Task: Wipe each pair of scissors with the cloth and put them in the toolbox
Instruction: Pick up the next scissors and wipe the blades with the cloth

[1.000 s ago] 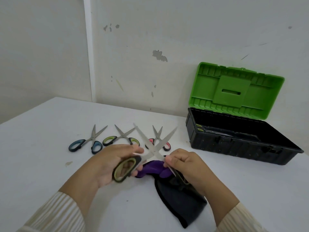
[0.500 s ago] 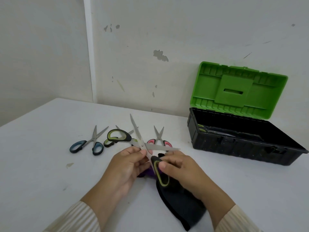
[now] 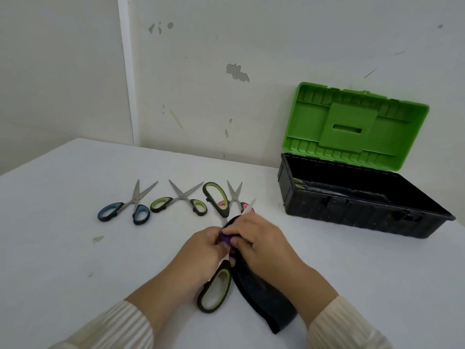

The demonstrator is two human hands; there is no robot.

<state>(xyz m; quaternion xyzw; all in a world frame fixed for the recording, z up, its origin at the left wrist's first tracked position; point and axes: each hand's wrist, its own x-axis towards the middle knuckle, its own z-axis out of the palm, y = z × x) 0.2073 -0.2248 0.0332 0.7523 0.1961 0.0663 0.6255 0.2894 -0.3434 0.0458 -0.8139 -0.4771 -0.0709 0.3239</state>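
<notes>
Scissors (image 3: pixel 214 290) splayed wide open, long axis roughly bottom-to-top mid-frame, one blade tip poking up-right, middle buried between left hand (image 3: pixel 201 250) and right hand (image 3: pixel 260 238), both pinching the cloth (image 3: pixel 264 298) round it, over the bench (image 3: pixel 75 248)

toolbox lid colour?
Bright green toolbox lid, standing open above a black base. Shows best in the head view.

1. Big scissors (image 3: pixel 222 211): shiny metal blades, matt black-and-lime plastic grips.
2. Cloth (image 3: pixel 261 298): dark, soft matt fabric.
3. Toolbox (image 3: pixel 352 215): scuffed black plastic, smooth green plastic lid (image 3: pixel 352 127).
4. Table (image 3: pixel 75 248): matt white, kinda stained.
</notes>
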